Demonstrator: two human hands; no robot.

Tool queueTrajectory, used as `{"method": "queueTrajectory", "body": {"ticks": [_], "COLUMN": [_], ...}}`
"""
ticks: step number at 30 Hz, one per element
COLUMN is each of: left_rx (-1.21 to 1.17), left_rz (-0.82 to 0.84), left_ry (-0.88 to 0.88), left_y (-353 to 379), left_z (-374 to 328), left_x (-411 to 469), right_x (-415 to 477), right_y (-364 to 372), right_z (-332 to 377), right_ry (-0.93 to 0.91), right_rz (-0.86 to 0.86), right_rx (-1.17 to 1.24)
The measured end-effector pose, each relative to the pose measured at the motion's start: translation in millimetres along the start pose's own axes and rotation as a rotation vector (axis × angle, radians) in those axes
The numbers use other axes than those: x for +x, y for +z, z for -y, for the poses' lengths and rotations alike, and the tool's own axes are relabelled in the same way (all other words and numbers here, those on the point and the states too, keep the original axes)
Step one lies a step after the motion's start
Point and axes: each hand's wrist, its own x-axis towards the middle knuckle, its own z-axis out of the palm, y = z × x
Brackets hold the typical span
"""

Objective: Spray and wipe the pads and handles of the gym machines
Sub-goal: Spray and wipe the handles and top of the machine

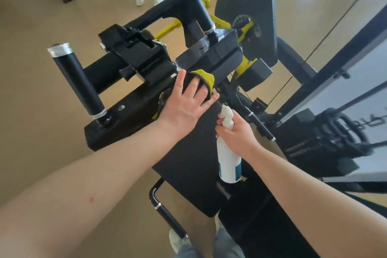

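– Black vinyl pad (188,165), head view. Long axis runs from the person's end out to the machine frame (142,58).
– Cloth?
– Yellow-and-dark cloth (204,78) at the pad's far end. The left hand (186,100) lies flat on it, fingers spread, pressing down.
– Other hand?
– The right hand (237,132) is just beside the pad's right edge, fingers wrapped round the neck of the white spray bottle (228,159). Nozzle points toward the left fingertips.
– Next stroke?
– Likely back along the axis, wrist-ward; most of the bare surface lies there. The grip handle (77,81) stands off the far left corner, nearer the left hand.
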Motion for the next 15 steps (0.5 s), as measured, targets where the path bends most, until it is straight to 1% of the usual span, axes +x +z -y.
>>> {"method": "queueTrajectory", "body": {"ticks": [8,12,15], "left_rx": [-0.017,-0.036,-0.047], "left_rz": [-0.119,-0.136,-0.153], "left_ry": [0.026,0.013,-0.010], "left_y": [-9.5,-16.9,-21.0], "left_z": [-0.9,-5.2,-7.0], "left_x": [91.0,141.0,167.3], "right_x": [24.5,30.5,32.8], "right_y": [-32.1,-49.8,-63.1], "right_z": [-14.8,-23.0,-27.3], "right_ry": [0.044,0.068,0.070], "right_rz": [-0.074,-0.112,-0.108], "right_rx": [0.076,0.092,0.089]}}
